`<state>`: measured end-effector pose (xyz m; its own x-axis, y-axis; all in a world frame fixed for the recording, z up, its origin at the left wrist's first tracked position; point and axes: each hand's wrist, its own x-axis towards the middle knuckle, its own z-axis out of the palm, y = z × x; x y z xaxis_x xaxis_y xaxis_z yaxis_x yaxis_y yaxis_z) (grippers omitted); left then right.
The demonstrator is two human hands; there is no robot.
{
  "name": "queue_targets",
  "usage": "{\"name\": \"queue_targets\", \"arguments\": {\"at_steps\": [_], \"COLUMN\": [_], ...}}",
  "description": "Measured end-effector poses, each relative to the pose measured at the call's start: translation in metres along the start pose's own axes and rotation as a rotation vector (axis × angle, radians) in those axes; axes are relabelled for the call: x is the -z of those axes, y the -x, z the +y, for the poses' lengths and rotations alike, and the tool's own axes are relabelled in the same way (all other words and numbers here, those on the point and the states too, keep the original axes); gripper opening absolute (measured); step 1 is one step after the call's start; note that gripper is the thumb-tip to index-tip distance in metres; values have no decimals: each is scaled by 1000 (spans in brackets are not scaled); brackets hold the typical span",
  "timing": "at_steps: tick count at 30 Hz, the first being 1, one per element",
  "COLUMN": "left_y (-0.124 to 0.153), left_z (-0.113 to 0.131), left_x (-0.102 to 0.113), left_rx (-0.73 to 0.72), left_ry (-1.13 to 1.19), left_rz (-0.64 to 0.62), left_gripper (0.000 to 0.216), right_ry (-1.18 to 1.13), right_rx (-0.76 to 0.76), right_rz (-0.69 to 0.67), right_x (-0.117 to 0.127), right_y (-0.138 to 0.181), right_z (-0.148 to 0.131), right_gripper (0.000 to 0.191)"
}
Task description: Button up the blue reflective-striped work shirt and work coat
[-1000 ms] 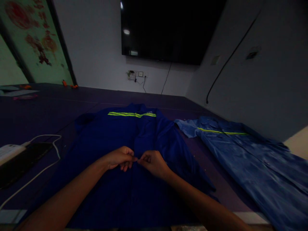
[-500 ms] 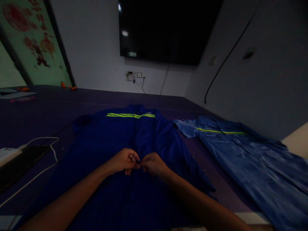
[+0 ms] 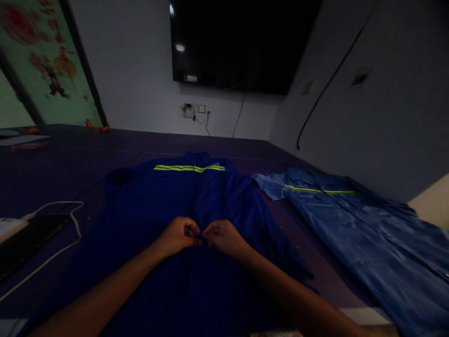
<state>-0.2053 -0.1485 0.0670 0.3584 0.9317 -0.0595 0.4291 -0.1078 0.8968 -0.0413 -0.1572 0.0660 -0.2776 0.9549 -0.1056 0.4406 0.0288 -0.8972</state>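
A dark blue work jacket (image 3: 150, 201) with a yellow-green stripe across its chest lies spread out, collar away from me. My left hand (image 3: 182, 235) and my right hand (image 3: 222, 236) meet over its front opening, about halfway down. Both hands have their fingers bent and closed on the jacket's front edge, fingertips almost touching. The room is dim, and whatever small part of the edge sits between the fingertips is too dark to make out.
A lighter blue jacket (image 3: 336, 210) with a yellow stripe lies at the right. On the left are a white power strip (image 3: 12, 228), its white cable (image 3: 75, 220) and a dark flat panel (image 3: 35, 241). A large screen (image 3: 242, 42) hangs on the back wall.
My fingers have shifted slightly at the jacket's front edge, the right hand's fingertips lifting a little. The jackets lie as before; the view has moved slightly.
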Motion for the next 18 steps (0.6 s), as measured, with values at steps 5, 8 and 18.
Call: {"name": "queue_targets", "arguments": {"at_steps": [5, 8, 18], "left_y": [-1, 1, -2], "left_z": [-2, 2, -1], "left_x": [-1, -3, -5], "left_rx": [16, -28, 8], "left_ry": [42, 32, 44], "left_rz": [37, 65, 115], "left_gripper": [28, 27, 25], "right_ry": [343, 563, 724], "right_rx": [405, 445, 487], "right_rz": [19, -45, -18], "right_x": [8, 10, 10], "right_y": [-1, -1, 1], "right_z": [2, 2, 1], "right_gripper": [49, 38, 18]}}
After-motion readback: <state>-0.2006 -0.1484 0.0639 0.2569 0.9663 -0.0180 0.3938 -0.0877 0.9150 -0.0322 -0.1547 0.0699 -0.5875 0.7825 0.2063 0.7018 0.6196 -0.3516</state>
